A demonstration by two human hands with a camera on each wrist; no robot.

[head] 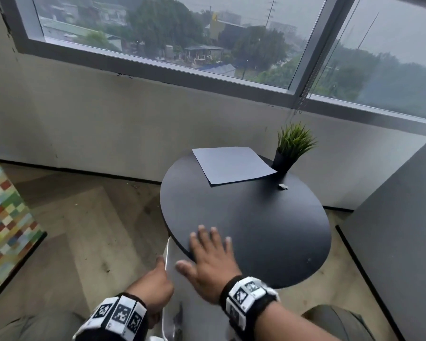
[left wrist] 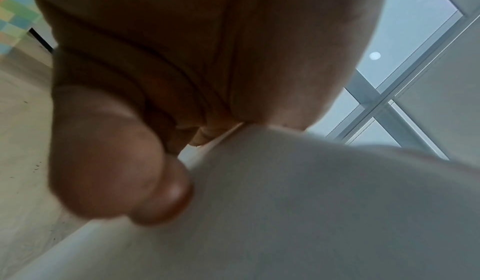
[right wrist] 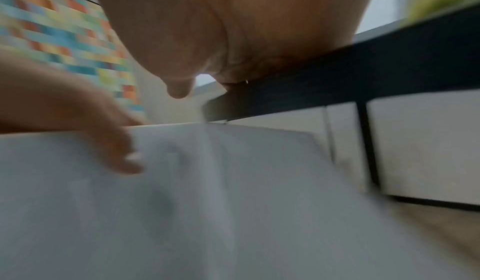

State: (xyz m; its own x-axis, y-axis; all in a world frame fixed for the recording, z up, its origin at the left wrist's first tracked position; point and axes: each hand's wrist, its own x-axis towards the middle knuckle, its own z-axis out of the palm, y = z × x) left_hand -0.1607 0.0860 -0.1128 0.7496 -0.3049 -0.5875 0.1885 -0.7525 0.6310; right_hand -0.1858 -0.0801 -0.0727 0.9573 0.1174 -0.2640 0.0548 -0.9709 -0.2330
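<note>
White panel (head: 182,286) low in the head view, its top just under the near rim of the round black table (head: 268,230); hard to tell whether a board or a chair back. Gripped on its left edge by the left hand (head: 155,284), fingers curled round the rim. Right hand (head: 212,262) flat and spread, holding nothing, fingertips on the table top and palm over the panel's upper part. Farther back on the table, well apart from both hands: a paper sheet (head: 231,164), a potted plant (head: 289,153) and a small crumpled scrap (head: 282,186). Likely trouble if lifted straight up: would catch on the table's underside, jolt the top and tip the plant or send the sheet sliding off. From the left wrist view, thumb (left wrist: 116,161) pressed to the panel (left wrist: 285,212) near its rounded edge, a one-sided hold on a smooth surface; may slip or let the panel swing. From the right wrist view, blurred: table edge (right wrist: 363,62) right under the palm and close above the panel (right wrist: 207,202), with a thin table leg (right wrist: 366,140) beyond; could pinch fingers between rim and panel, or knock the leg if swung rightward
</note>
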